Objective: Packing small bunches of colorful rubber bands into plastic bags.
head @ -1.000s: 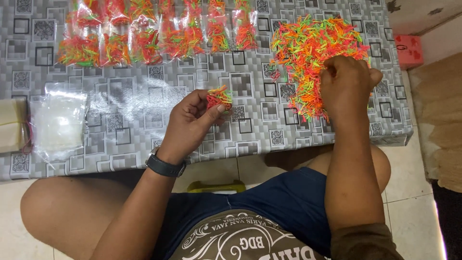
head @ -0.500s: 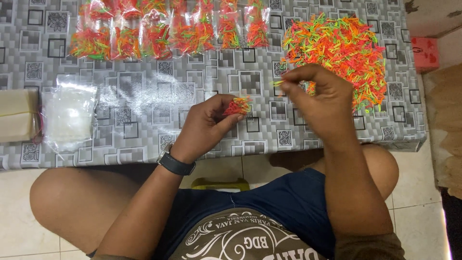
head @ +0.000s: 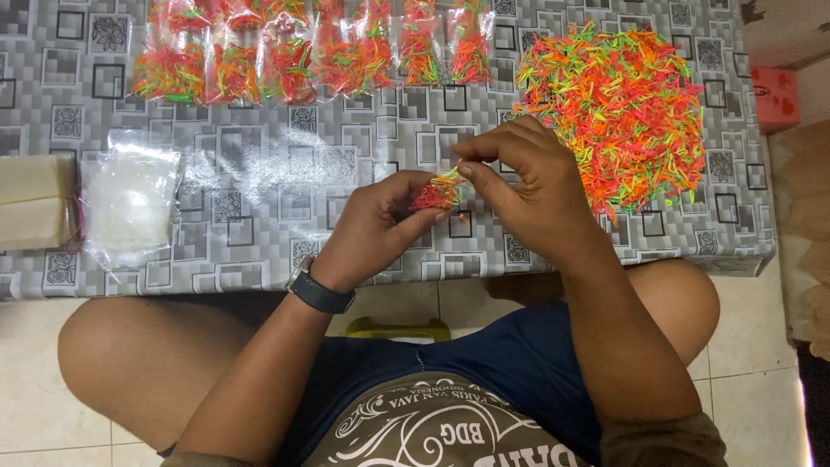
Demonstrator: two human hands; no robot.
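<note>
Above the worktop [head: 259,173], the right hand [head: 527,186] had left the loose pile [head: 618,112], fingers adding bands to the left hand's [head: 376,225] pinched bundle [head: 437,192] (still small).

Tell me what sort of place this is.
Probably a home packing spot, not a factory: a low table in patterned vinyl on a tiled floor, a loose pile of bright rubber bands, and filled bags in a row.

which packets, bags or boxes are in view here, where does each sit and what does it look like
Row of small clear plastic packets filled with red, orange and green bands: far edge of the table, side by side.
Stack of empty clear plastic bags: table's left part, flat, whitish.
Cream bundle tied with a red band: far left edge, rectangular.
Small pink-red box: on the floor, right of the table.
</note>
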